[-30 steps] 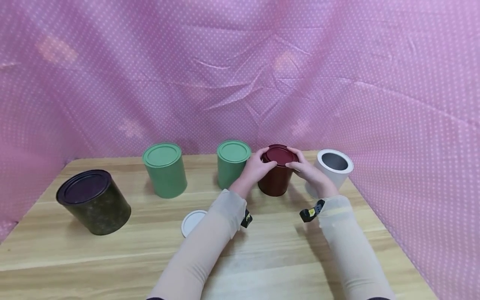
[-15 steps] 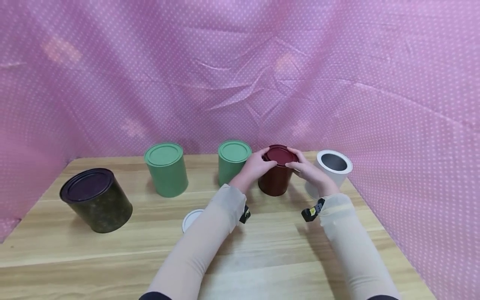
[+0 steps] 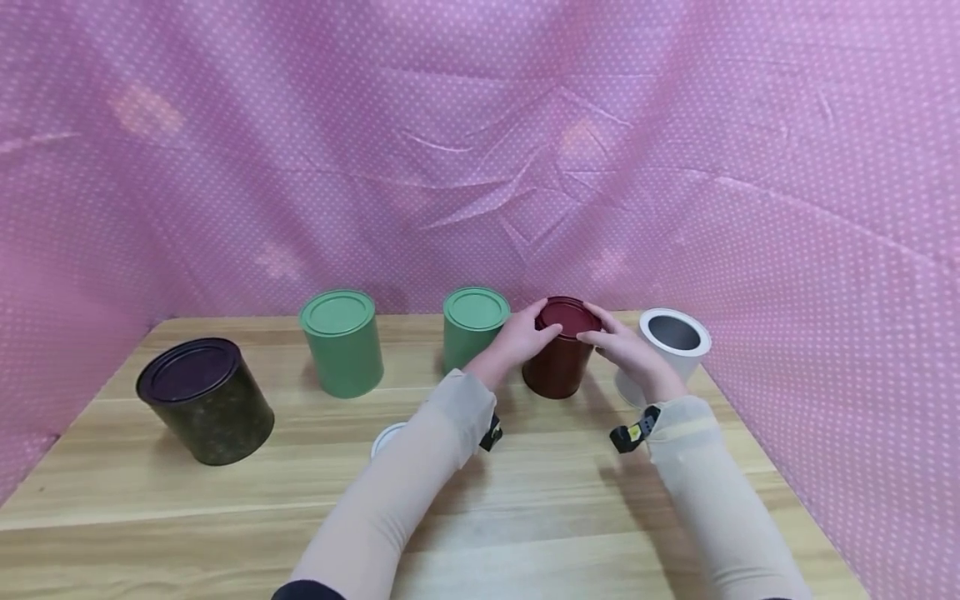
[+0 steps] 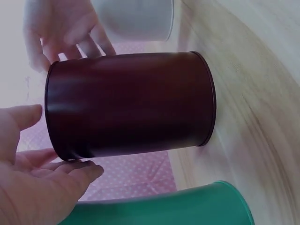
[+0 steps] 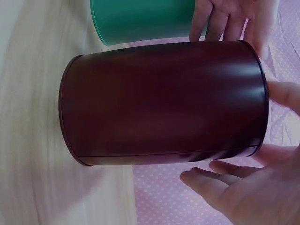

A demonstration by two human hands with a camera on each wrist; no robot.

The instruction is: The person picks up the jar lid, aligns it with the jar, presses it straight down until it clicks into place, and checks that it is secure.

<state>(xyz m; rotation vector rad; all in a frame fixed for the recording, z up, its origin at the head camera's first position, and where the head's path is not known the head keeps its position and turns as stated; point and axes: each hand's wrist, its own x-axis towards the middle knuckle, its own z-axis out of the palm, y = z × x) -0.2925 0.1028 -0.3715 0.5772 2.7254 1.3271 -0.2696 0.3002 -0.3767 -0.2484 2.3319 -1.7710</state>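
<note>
A dark red lidded can (image 3: 553,375) stands upright at the back of the table, right of centre. My left hand (image 3: 519,337) grips its top rim from the left, with the thumb at the near edge and the fingers round the side. From the right, my right hand (image 3: 628,354) holds the same rim in a like way. Both wrist views show the can's bare side (image 4: 131,103) between the hands, its base down by the wood. A green lidded can (image 3: 476,310) is close beside my left hand. An uncovered white can (image 3: 684,360) stands partly behind my right wrist.
Further left are a second green lidded can (image 3: 345,354) and a wide, dark mottled can (image 3: 213,417) with a dark lid. A white round lid (image 3: 384,435) lies on the wooden table (image 3: 150,533), partly behind my left forearm. Pink dotted cloth (image 3: 480,167) hangs around the back and sides.
The head view has shifted slightly, so everything sits a little lower and further right. My left forearm covers more of the white lid. Both hands stay at the red can's rim.
</note>
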